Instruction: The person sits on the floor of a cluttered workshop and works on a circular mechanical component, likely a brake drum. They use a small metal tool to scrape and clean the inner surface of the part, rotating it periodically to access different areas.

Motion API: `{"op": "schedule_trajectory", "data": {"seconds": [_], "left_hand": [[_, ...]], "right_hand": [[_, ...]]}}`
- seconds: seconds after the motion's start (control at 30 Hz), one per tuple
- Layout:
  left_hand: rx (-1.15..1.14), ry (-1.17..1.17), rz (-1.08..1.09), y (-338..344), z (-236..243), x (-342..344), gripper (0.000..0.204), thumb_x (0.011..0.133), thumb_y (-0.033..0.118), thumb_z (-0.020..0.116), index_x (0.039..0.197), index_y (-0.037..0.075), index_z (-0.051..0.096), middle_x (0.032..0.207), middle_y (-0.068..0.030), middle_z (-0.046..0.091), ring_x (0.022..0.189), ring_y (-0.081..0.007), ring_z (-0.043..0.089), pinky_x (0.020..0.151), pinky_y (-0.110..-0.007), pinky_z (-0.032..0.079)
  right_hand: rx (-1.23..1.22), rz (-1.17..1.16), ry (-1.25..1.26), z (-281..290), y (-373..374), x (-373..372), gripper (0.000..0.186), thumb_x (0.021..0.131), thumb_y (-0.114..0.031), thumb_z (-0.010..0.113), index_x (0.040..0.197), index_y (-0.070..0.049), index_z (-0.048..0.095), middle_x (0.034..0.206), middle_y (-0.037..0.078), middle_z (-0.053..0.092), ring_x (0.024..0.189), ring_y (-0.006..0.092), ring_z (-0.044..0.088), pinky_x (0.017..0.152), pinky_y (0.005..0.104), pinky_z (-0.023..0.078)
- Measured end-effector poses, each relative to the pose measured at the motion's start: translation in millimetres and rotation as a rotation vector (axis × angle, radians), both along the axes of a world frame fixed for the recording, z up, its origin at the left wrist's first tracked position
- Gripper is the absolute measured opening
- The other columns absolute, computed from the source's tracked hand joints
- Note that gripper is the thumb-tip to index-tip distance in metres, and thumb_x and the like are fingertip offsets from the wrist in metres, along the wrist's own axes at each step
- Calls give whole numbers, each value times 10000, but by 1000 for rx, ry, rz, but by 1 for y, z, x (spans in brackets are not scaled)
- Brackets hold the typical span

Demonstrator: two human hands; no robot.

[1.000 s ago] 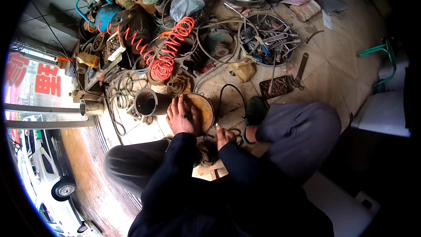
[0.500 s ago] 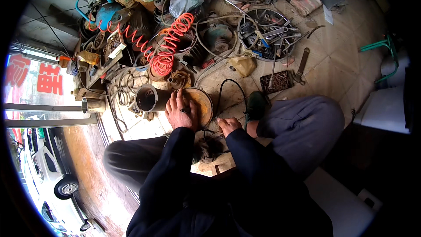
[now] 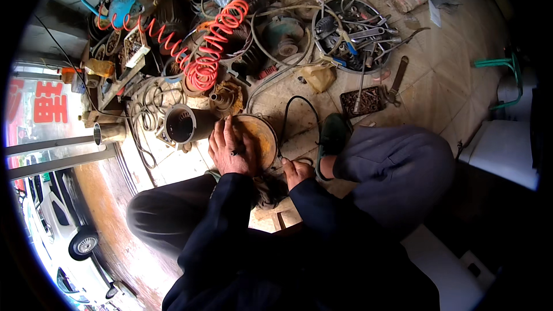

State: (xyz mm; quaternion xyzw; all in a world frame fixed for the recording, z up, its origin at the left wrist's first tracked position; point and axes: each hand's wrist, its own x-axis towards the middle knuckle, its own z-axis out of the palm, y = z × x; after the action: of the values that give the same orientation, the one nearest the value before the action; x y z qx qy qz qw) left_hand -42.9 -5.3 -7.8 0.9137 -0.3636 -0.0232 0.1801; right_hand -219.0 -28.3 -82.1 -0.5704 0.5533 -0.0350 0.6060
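My left hand (image 3: 233, 148) lies over the near left edge of a round metal part (image 3: 266, 141) with a rusty yellow face, its fingers bent onto it. A small dark stub pokes out between those fingers; what it belongs to is hidden. Close by on the right, my right hand (image 3: 298, 173) is closed in a pinch, and what it holds is too small to make out. A black cable (image 3: 286, 116) loops up from beside its thumb. Left of my left hand, a hollow metal cylinder (image 3: 201, 125) lies on its side. A dark, worn bundle (image 3: 268, 193) sits below the round part.
Beyond my hands are a coiled red air hose (image 3: 203, 74), a round holder of wrenches and tools (image 3: 368, 23), a tray of screws (image 3: 363, 101) and a crumpled tan packet (image 3: 317, 78). My knees flank the work. A green-framed stool (image 3: 501, 64) stands at right.
The view has shifted, so most things sit a little further left and higher in the picture. Both hands keep nearly the same places at the round metal part.
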Motion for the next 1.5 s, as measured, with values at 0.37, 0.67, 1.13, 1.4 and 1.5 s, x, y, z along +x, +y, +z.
{"op": "schedule_trajectory", "data": {"seconds": [0.37, 0.67, 1.13, 1.4, 1.5], "left_hand": [[-17, -41, -11, 5, -2, -1, 616, 887, 266, 628, 1466, 120, 475, 1445, -203, 497, 1347, -418, 431, 1144, -536, 296], [-68, 38, -69, 4, 6, 2, 727, 856, 408, 664, 1483, 106, 452, 1516, -198, 432, 1379, -409, 389, 1154, -524, 286], [-91, 198, 273, 10, 22, -22, 923, 831, 541, 694, 1504, 2, 364, 1533, -255, 383, 1386, -451, 361, 1162, -503, 316], [-209, 17, 136, 19, 9, -4, 683, 781, 329, 703, 1379, 34, 557, 1384, -223, 561, 1264, -438, 487, 1096, -499, 409], [-259, 77, -196, 22, 7, 26, 662, 723, 315, 715, 1318, 42, 617, 1332, -209, 607, 1243, -428, 522, 1077, -505, 430]], "right_hand": [[0, -440, -232, 7, 53, 38, 411, 1039, -336, 512, 931, 13, 703, 760, 129, 675, 718, 189, 591, 727, 372, 489], [-3, -358, -127, -35, 22, 10, 464, 983, -437, 592, 806, -15, 664, 688, 119, 633, 636, 214, 586, 642, 420, 467], [-597, 436, -28, 75, -130, 100, 466, 905, -434, 703, 813, 19, 649, 759, 264, 634, 706, 428, 631, 658, 476, 485], [-685, 294, -122, 51, -106, 96, 528, 926, -456, 670, 736, 34, 618, 711, 282, 598, 681, 460, 602, 632, 511, 459], [-681, 27, 6, 49, -64, 71, 515, 933, -464, 653, 738, 13, 651, 701, 268, 613, 700, 477, 609, 638, 532, 465]]}}
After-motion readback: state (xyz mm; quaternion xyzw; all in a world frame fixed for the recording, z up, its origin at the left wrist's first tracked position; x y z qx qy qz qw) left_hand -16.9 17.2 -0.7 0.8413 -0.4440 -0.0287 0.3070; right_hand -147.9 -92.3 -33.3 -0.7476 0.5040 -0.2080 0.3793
